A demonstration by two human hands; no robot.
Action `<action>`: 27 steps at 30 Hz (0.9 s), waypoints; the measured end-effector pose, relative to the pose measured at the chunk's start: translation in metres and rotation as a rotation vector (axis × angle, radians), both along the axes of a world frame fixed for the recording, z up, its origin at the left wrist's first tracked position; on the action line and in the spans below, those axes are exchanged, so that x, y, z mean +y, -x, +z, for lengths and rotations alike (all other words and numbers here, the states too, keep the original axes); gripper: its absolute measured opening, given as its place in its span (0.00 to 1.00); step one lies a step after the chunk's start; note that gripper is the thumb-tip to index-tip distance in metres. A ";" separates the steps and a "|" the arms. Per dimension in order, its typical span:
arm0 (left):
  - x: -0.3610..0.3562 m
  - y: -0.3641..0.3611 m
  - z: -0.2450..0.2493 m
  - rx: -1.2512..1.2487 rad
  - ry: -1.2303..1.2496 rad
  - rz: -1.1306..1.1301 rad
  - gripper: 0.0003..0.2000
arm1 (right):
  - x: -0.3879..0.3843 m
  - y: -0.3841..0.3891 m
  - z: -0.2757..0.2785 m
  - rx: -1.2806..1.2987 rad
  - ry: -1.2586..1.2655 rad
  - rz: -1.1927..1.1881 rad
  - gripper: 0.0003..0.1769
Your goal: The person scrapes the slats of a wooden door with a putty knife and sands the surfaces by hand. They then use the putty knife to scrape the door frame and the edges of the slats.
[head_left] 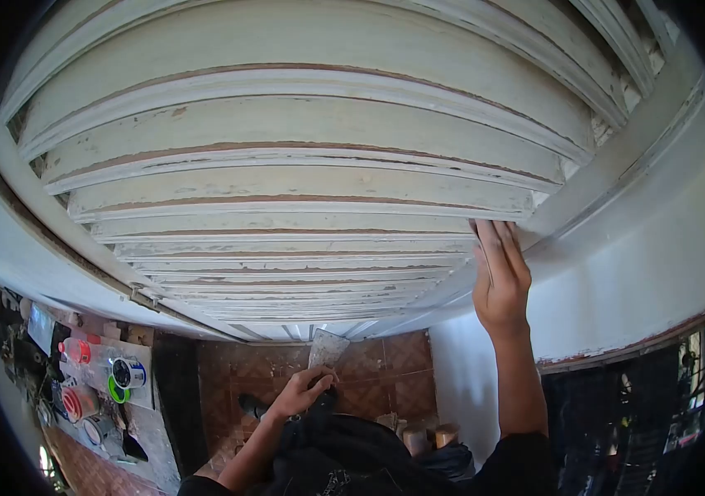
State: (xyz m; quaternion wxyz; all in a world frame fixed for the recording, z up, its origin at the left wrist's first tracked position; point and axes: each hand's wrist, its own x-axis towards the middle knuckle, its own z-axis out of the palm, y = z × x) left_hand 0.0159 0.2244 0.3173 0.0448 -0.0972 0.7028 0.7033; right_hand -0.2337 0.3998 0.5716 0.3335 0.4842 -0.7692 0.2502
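Note:
My right hand [501,285] reaches up to the right end of a slat on a white louvered panel [311,124]. Its fingers lie close together, closed on a thin folded sheet [485,258] that resembles sandpaper and is mostly hidden by the hand. Bare brown strips and worn paint show along the slats. Low in front of my body, my left hand [307,392] is closed, fingers curled at the near end of a flat pale grey blade-like piece [328,348], which widens away from the hand.
At the left, a cluttered table [154,430] bears a red-capped clear bottle [76,350], an open tub [128,373], a green lid [119,390] and other containers. Brown tiles [394,376] cover the floor. A white wall [633,248] curves along the right, above a dark opening.

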 end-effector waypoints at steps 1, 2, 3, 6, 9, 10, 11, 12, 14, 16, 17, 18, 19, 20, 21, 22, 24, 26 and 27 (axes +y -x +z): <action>0.001 0.000 -0.004 0.008 0.011 0.014 0.10 | -0.004 0.003 0.000 -0.006 0.003 -0.001 0.21; 0.004 -0.002 -0.007 -0.007 0.013 0.002 0.10 | -0.003 0.005 -0.002 -0.053 -0.013 -0.018 0.22; 0.006 -0.002 -0.008 0.002 0.027 -0.001 0.10 | -0.003 0.004 -0.004 -0.098 -0.028 -0.037 0.23; 0.012 0.002 -0.010 -0.010 0.017 -0.015 0.10 | -0.002 -0.007 0.000 -0.004 -0.033 -0.044 0.19; 0.013 0.009 -0.005 -0.049 -0.001 -0.012 0.10 | -0.007 -0.003 0.002 0.132 -0.037 -0.032 0.17; 0.013 0.005 -0.004 -0.096 0.004 -0.025 0.10 | -0.005 -0.004 -0.001 0.134 -0.035 -0.046 0.17; 0.014 0.005 -0.006 -0.097 0.008 -0.025 0.10 | -0.007 -0.003 -0.001 0.133 -0.031 -0.046 0.17; 0.016 0.007 -0.007 -0.110 -0.040 -0.003 0.10 | -0.009 -0.001 0.000 0.040 -0.048 -0.043 0.19; 0.018 0.005 -0.005 -0.134 -0.078 -0.001 0.10 | -0.008 0.000 -0.001 -0.152 -0.077 -0.053 0.24; 0.021 0.008 0.005 -0.175 -0.034 -0.040 0.10 | -0.005 -0.003 -0.003 -0.078 -0.064 -0.053 0.24; 0.022 0.005 0.007 -0.178 -0.043 -0.033 0.10 | -0.003 -0.009 -0.005 -0.012 -0.054 -0.054 0.24; 0.020 0.006 0.009 -0.144 -0.012 -0.050 0.10 | 0.001 -0.010 -0.004 -0.009 -0.046 -0.006 0.24; 0.020 0.007 0.008 -0.108 0.018 -0.056 0.11 | 0.002 -0.005 -0.003 0.002 -0.053 0.020 0.24; 0.022 0.007 0.004 -0.109 0.008 -0.032 0.11 | 0.001 -0.003 -0.004 0.008 -0.053 0.018 0.24; 0.022 0.004 -0.003 -0.052 0.028 -0.022 0.11 | 0.003 -0.004 -0.009 0.004 -0.046 0.002 0.23; 0.020 0.004 -0.008 0.012 0.052 -0.015 0.11 | 0.001 -0.004 -0.010 0.000 -0.030 -0.028 0.21; 0.024 0.002 -0.011 -0.025 0.050 -0.017 0.11 | -0.008 -0.006 0.000 -0.099 -0.032 -0.048 0.21; 0.024 0.003 -0.017 -0.060 0.052 -0.019 0.11 | -0.013 0.001 -0.003 -0.056 0.017 -0.013 0.17; 0.025 0.003 -0.019 -0.029 0.053 -0.050 0.11 | -0.011 0.001 -0.004 -0.058 0.017 -0.007 0.17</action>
